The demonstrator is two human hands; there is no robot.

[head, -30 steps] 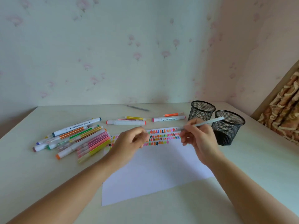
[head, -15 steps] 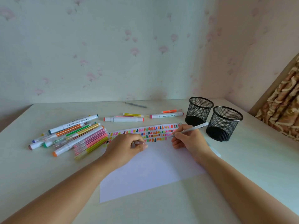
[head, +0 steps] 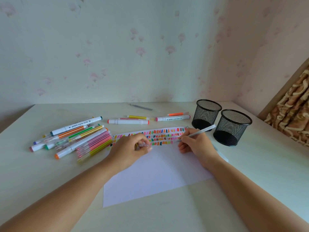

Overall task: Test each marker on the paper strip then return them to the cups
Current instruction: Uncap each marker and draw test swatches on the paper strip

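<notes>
Two mesh cups stand upright at the right of the frame, the back cup (head: 207, 114) just beside the front cup (head: 233, 129). One white sheet (head: 150, 180) lies at the centre of the table (head: 50, 190), and one paper strip (head: 160, 135) runs along its far edge, covered with rows of small coloured dabs. At the left sits a heap of markers (head: 75, 138), well over ten, too tangled to count exactly. Past the strip, toward the top of the table, I count five lying singly: a long white marker (head: 127, 121), a yellow marker (head: 138, 117), a labelled white marker (head: 172, 118), an orange marker (head: 177, 114) and, farthest back, a grey pen (head: 141, 107). A sixth may lie behind the long white one; I can't tell.

Both forearms reach in from the bottom corners. The left hand (head: 128, 150) rests on the sheet at the strip's near edge, fingers curled, pinching a small clear cap (head: 144, 145). The right hand (head: 197, 144) grips a pale marker (head: 203, 130) like a pen, its tail slanting up toward the cups and its tip down on the strip's lowest row.

A second ago both hands were lifted clear of the sheet, the marker's tail up by the front cup's rim. Half a second ago they had already come down, and they have hardly moved since.
</notes>
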